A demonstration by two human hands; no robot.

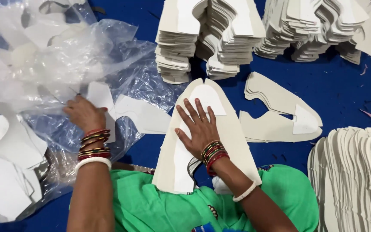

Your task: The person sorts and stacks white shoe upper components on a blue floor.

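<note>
My right hand (198,126) lies flat, fingers spread, on a large cream U-shaped cut piece (232,141) that rests partly on my green-clad lap (151,206). A white lining shape (207,96) sits on top of that piece near its rounded tip. My left hand (83,114) reaches left into a clear plastic bag (121,56) and pinches a white cut piece (101,98) lying there. Both wrists carry coloured bangles.
Tall stacks of cream cut pieces (211,38) stand at the back centre and back right (318,30). Another stack (353,172) fills the right edge. A few loose cream pieces (275,124) lie on the blue surface (344,90). More white pieces (5,172) lie at left.
</note>
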